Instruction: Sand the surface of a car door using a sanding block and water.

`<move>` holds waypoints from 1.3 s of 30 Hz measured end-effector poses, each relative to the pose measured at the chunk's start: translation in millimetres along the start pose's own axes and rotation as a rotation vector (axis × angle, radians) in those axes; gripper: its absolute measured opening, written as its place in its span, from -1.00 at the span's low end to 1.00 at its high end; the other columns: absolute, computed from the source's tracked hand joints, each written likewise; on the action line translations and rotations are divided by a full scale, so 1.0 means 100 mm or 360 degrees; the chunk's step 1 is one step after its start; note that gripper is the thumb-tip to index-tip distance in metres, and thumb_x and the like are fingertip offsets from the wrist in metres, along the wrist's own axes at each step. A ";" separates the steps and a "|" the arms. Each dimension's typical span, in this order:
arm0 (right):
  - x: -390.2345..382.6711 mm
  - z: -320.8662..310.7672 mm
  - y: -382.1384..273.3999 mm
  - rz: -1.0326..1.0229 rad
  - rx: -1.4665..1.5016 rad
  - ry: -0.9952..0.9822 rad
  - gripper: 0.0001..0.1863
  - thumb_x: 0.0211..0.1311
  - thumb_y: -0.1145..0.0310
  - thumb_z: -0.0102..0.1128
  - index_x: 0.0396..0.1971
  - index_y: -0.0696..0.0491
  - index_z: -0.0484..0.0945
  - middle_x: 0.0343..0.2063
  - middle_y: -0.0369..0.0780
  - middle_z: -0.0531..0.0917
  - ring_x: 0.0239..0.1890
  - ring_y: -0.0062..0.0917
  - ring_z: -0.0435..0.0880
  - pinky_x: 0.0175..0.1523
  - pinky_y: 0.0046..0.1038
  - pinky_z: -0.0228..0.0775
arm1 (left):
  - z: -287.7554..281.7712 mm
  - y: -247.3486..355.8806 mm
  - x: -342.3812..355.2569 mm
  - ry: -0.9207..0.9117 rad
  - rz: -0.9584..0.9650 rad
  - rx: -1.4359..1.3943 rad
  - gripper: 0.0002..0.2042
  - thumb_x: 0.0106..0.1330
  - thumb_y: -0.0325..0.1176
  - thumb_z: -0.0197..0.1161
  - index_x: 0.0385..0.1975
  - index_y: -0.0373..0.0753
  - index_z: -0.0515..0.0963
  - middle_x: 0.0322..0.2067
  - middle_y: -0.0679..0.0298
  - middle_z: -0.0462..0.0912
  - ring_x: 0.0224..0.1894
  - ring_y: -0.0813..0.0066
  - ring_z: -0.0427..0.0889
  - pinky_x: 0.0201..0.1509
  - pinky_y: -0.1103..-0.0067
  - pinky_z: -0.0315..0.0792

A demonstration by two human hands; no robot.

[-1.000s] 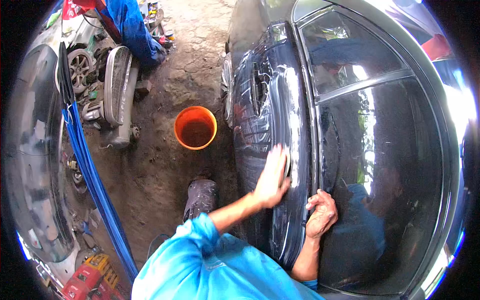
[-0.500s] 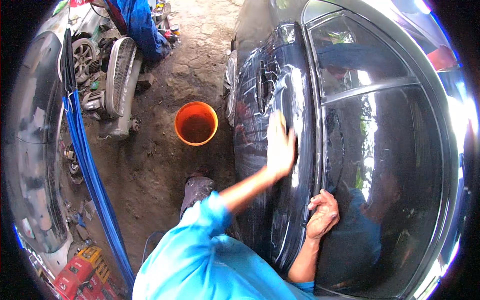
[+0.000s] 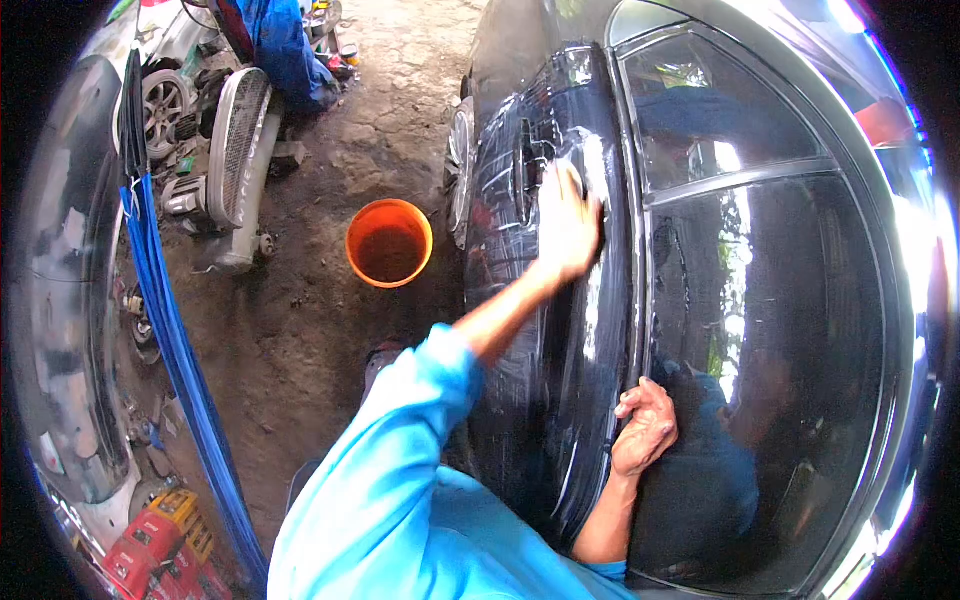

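Observation:
Under both hands is the side of a black car, its door panel (image 3: 520,300) shiny with pale, wet-looking streaks. My left hand (image 3: 568,225) lies on the panel just below the door handle recess (image 3: 527,170), palm down with fingers stretched out, slightly blurred. Anything beneath its palm is hidden. Lower down, my right hand (image 3: 645,428) rests against the window trim beside the dark side window (image 3: 770,330). Its fingers are loosely curled, and I see nothing in them.
An orange bucket (image 3: 389,243) with a dark inside stands on the dirt floor left of the car. Farther left are a bundled blue cloth (image 3: 190,370), a grey bumper-like part (image 3: 238,150), a wheel (image 3: 165,105), red and yellow boxes (image 3: 150,550) and another car body (image 3: 70,290).
My left hand has slid up along the door panel, closer to the handle, its arm stretching farther. The right hand stays at the window trim. The view has shifted slightly.

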State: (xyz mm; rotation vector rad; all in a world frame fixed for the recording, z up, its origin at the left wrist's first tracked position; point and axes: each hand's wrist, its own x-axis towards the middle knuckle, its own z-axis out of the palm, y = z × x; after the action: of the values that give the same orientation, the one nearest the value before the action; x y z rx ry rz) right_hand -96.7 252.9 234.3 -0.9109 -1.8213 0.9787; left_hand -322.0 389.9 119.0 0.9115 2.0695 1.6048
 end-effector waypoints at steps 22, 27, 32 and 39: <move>0.11 -0.07 -0.07 0.0082 -0.0167 -0.0075 -0.26 0.47 -0.20 -0.29 -0.12 0.27 0.57 -0.47 -0.11 0.59 -0.53 -0.49 0.55 -0.41 -0.51 0.42 | -0.32 0.26 -0.91 -0.0525 0.0182 -0.0129 -0.32 0.45 -0.32 -0.01 0.45 -0.42 -0.16 0.48 -0.12 -0.22 0.54 0.02 -0.28 0.57 0.30 -0.35; 0.63 0.22 -0.11 0.0101 -0.0092 -0.0155 -0.30 0.46 -0.17 -0.22 -0.10 0.27 0.58 -0.48 -0.12 0.58 -0.53 -0.50 0.54 -0.41 -0.53 0.38 | -0.04 0.05 0.72 -0.0161 0.0165 -0.0085 -0.36 0.51 -0.16 -0.12 0.43 -0.45 -0.09 0.45 -0.18 -0.12 0.52 -0.05 -0.18 0.56 0.23 -0.24; 1.31 0.58 -0.03 0.0039 -0.0146 -0.0228 -0.30 0.46 -0.17 -0.19 -0.12 0.26 0.59 -0.46 -0.15 0.59 -0.51 -0.55 0.55 -0.40 -0.54 0.40 | 0.08 -0.18 1.61 -0.0128 0.0065 -0.0067 -0.35 0.52 -0.08 -0.16 0.43 -0.41 -0.03 0.44 -0.15 -0.03 0.51 -0.05 -0.15 0.55 0.23 -0.23; 1.58 0.70 0.10 0.0042 -0.0352 -0.0340 -0.35 0.49 -0.09 -0.19 -0.12 0.28 0.59 -0.48 -0.17 0.59 -0.54 -0.58 0.51 -0.42 -0.58 0.35 | -0.17 0.10 0.59 -0.0423 0.0161 -0.0073 -0.31 0.44 -0.28 -0.03 0.43 -0.48 -0.14 0.46 -0.21 -0.19 0.53 -0.04 -0.23 0.56 0.25 -0.31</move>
State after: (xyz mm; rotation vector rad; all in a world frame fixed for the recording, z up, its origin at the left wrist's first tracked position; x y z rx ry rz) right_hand -216.4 376.0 255.6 -0.9966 -2.1352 0.9324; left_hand -372.8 419.6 139.2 1.1604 1.8244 1.4819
